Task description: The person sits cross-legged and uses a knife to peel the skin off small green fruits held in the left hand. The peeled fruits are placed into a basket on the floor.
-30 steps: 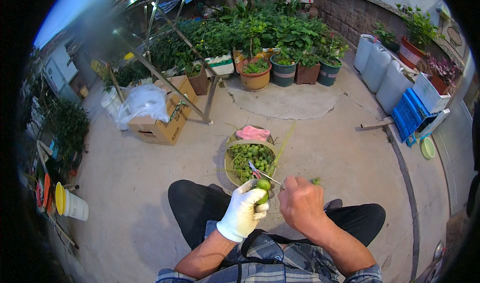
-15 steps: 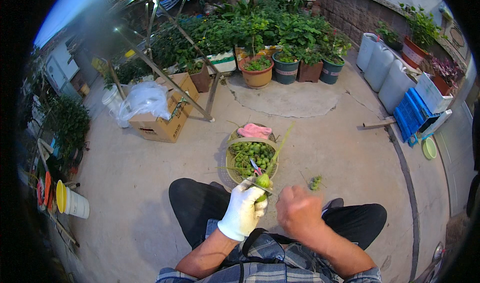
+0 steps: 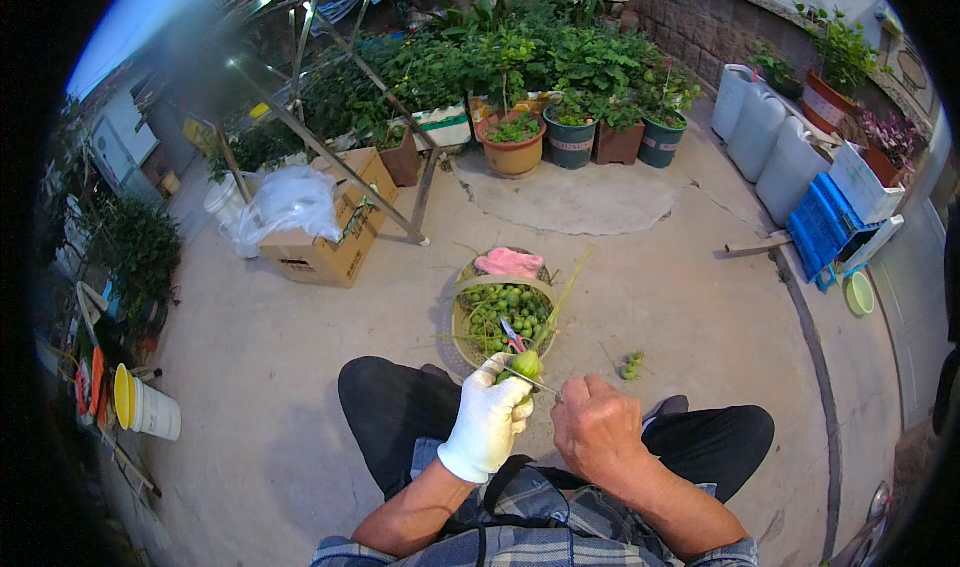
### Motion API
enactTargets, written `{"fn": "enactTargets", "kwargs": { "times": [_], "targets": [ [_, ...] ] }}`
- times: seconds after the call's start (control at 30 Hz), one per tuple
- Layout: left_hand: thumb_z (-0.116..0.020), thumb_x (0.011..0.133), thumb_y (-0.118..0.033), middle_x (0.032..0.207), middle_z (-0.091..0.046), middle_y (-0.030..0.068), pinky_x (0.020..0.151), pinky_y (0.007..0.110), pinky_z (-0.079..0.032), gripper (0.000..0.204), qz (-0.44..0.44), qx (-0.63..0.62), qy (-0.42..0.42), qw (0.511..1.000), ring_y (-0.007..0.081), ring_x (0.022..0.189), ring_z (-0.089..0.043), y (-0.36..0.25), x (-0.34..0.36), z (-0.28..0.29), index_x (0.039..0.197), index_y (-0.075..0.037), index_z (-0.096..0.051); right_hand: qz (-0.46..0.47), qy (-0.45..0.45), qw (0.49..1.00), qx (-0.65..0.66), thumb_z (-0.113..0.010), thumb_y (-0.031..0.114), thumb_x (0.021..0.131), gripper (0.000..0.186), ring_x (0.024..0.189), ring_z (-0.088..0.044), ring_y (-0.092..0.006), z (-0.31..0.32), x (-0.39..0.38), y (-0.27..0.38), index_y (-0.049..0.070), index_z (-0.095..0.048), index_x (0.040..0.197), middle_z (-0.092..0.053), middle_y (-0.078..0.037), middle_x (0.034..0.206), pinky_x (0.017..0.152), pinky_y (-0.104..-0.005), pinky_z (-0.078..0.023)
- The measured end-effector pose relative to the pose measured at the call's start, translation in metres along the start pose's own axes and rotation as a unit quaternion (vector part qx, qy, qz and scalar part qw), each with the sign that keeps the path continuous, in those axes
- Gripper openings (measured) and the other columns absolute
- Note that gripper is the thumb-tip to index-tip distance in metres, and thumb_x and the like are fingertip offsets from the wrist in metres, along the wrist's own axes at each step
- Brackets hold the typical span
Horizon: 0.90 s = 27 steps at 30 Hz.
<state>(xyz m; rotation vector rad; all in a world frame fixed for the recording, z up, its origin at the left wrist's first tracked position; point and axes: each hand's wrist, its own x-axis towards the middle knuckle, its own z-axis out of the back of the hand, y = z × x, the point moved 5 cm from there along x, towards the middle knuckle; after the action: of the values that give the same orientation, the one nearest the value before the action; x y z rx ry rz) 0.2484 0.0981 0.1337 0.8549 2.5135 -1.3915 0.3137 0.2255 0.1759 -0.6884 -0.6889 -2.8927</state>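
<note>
My left hand (image 3: 487,417), in a white glove, is closed round a green, faintly striped round fruit (image 3: 527,364). A long green stalk (image 3: 568,292) rises beyond the fruit, over the basket's right side. A thin, stiff-looking strand (image 3: 541,385) crosses the fruit's near side. At the strand's right end, my bare right hand (image 3: 598,422) pinches it; the strand's exact kind is unclear. Just ahead stands a woven basket (image 3: 462,339) full of small green fruits (image 3: 490,312). Scissors (image 3: 513,337) with pinkish handles lie on those fruits, and a pink cloth or glove (image 3: 508,262) rests at the far rim.
A few small green fruits (image 3: 632,365) lie on the concrete right of the basket. Farther off are a cardboard box (image 3: 310,257), a metal frame (image 3: 330,152) and potted plants (image 3: 515,152). White jugs (image 3: 757,132) and a blue crate (image 3: 822,225) stand at right, a white bucket (image 3: 155,410) at left.
My right hand has moved slightly left, and its fingers now meet the end of the strand. The fruit has tilted a little in my left hand, which stays in place.
</note>
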Motion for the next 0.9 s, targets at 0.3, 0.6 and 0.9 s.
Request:
{"fn": "enactTargets", "kwargs": {
  "times": [0.3, 0.6, 0.9],
  "targets": [
    [-0.054, 0.092, -0.001, 0.084, -0.058, 0.0023, 0.047, 0.021, -0.033, 0.023, -0.019, 0.073, 0.0, 0.997, 0.0065, 0.055, -0.041, -0.002, -0.009, -0.006, 0.115, -0.004, -0.058, -0.001, -0.009, 0.999, -0.044, -0.069, 0.015, 0.082, 0.016, 0.062, -0.064, -0.0357, 0.01, 0.011, -0.008, 0.004, -0.057, 0.081, -0.059, -0.017, 0.073, 0.05, -0.0472, -0.05],
    [-0.058, 0.089, -0.008, 0.086, -0.059, 0.0042, 0.045, 0.021, -0.033, 0.025, 0.028, -0.01, 0.049, 0.998, 0.0079, 0.055, -0.042, 0.007, -0.003, 0.003, 0.114, -0.003, -0.06, -0.004, 0.008, 1.0, -0.018, -0.071, 0.011, 0.078, 0.017, 0.061, -0.062, -0.0377, -0.001, -0.005, 0.004, 0.003, -0.055, 0.08, -0.059, -0.018, 0.075, 0.051, -0.0487, -0.049],
    [-0.06, 0.09, -0.013, 0.086, -0.056, 0.0037, 0.043, 0.021, -0.033, 0.031, 0.055, -0.058, 0.067, 0.995, 0.01, 0.056, -0.043, 0.001, -0.012, -0.002, 0.119, -0.002, -0.059, -0.018, -0.015, 1.0, -0.003, -0.071, 0.011, 0.078, 0.018, 0.059, -0.061, -0.0378, 0.017, 0.012, 0.0, 0.004, -0.055, 0.08, -0.059, -0.018, 0.074, 0.049, -0.0487, -0.048]
  ]
}}
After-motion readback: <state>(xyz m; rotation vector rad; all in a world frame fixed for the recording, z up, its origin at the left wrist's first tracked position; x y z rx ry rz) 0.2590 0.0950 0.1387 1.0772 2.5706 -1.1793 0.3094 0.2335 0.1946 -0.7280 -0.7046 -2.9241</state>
